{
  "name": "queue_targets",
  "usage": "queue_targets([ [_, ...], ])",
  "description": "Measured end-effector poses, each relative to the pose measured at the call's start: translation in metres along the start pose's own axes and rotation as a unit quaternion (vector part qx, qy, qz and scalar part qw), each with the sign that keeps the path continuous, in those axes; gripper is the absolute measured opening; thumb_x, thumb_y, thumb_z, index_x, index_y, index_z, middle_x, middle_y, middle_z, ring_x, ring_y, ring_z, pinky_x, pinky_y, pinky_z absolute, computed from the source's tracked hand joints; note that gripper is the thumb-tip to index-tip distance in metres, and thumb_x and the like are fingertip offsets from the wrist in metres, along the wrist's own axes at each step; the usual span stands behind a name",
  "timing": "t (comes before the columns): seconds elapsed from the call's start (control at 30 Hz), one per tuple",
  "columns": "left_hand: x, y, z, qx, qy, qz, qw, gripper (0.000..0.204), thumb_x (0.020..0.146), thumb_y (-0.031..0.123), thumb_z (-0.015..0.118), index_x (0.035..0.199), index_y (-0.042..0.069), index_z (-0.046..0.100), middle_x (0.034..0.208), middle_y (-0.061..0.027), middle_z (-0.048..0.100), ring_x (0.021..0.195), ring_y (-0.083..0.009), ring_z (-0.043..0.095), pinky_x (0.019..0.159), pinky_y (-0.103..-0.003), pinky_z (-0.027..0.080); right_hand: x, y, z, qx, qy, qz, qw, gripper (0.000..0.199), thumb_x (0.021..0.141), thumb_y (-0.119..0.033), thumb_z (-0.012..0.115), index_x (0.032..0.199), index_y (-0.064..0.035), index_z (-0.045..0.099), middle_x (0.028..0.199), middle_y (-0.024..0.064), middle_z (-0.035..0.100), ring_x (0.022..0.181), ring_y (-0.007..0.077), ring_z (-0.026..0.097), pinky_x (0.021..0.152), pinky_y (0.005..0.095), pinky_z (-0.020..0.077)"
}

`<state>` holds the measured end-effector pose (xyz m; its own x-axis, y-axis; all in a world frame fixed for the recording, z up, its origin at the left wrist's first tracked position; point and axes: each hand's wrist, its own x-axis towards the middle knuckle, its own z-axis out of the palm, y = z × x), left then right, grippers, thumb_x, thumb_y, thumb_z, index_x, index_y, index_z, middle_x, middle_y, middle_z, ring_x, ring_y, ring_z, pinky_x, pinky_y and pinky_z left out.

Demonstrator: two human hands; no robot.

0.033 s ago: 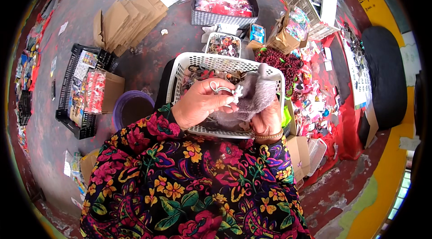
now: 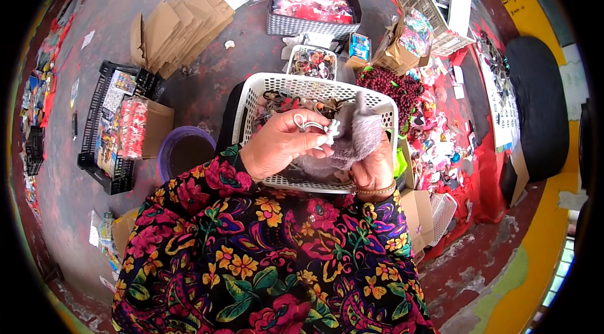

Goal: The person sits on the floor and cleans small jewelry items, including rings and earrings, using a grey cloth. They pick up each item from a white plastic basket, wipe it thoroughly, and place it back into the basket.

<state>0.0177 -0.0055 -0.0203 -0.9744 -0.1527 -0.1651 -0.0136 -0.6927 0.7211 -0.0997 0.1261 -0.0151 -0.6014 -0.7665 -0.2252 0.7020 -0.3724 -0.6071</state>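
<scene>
My left hand (image 2: 280, 145) is closed in a pinch on a white elastic hair tie (image 2: 303, 123) with a small white ornament (image 2: 332, 131) on it. Just beside it, my right hand (image 2: 375, 164) grips a fuzzy greyish-purple cloth (image 2: 362, 135), which partly covers that hand's fingers. The cloth bunches up to a narrow tip at its top and lies against the ornament. Both hands are over a white perforated plastic basket (image 2: 251, 91). Inside it is a jumble of hair ties (image 2: 286, 102) in mixed colours, partly hidden by my hands and the cloth.
Beyond the basket stand a small white basket of hair ties (image 2: 313, 63) and a patterned bin (image 2: 314, 24) of pink packets. A purple bucket (image 2: 167, 154) and black crate (image 2: 107, 176) are at left. Dark red beads (image 2: 393, 88) and scattered trinkets (image 2: 440, 151) spread at right.
The upper end of the cloth has flicked slightly left and narrowed into a thin upright tip. Both hands and the hair tie stay almost in place.
</scene>
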Motion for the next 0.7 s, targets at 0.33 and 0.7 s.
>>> queue_targets([
  [0.33, -0.001, 0.005, -0.001, 0.123, 0.017, -0.021, 0.992, 0.009, 0.082, 0.0, 0.054, 0.091, -0.004, 0.056, 0.08, -0.009, 0.061, 0.072, -0.0156, 0.061, 0.065, -0.027, 0.05, -0.004, -0.014, 0.003, -0.294, -0.108, 0.035, 0.949, 0.029, 0.075, -0.004, 0.066, 0.103, 0.0, 0.057, 0.088, 0.0045, 0.061, 0.079, 0.0102, 0.058, 0.072, 0.0252, 0.0483],
  [0.7, -0.002, 0.002, 0.004, 0.326, -0.04, -0.004, 0.945, 0.006, 0.081, 0.0, 0.057, 0.084, -0.004, 0.055, 0.075, -0.0072, 0.061, 0.068, -0.0114, 0.059, 0.062, -0.024, 0.049, -0.008, -0.01, 0.004, -0.437, -0.12, -0.019, 0.891, 0.025, 0.079, 0.004, 0.046, 0.102, 0.0001, 0.056, 0.086, 0.0017, 0.06, 0.078, 0.0078, 0.055, 0.072, 0.0229, 0.0458],
])
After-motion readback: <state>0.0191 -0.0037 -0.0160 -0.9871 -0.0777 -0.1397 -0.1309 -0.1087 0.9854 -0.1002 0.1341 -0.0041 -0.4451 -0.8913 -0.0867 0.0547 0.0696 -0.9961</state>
